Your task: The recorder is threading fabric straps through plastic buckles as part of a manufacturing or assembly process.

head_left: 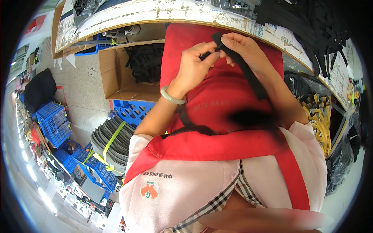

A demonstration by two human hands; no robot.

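A black webbing strap (250,77) runs over my lap, its upper end raised between my two hands. My right hand (245,48) pinches the strap near that end, thumb on top, and the rest hangs down toward my right forearm. Close beside it, my left hand (195,64) is closed, with fingertips meeting the strap. A small dark piece (204,56) shows between the left thumb and fingers; whether it is a buckle or part of the strap I cannot tell. Beneath both hands lies my red apron (221,83).
Ahead is a worn white table edge (186,18), with black straps (311,35) piled at its right. An open cardboard box (112,73) holds black straps. Coiled dark webbing (112,139) and blue crates (54,122) stand left; yellow straps (320,120) hang at right.
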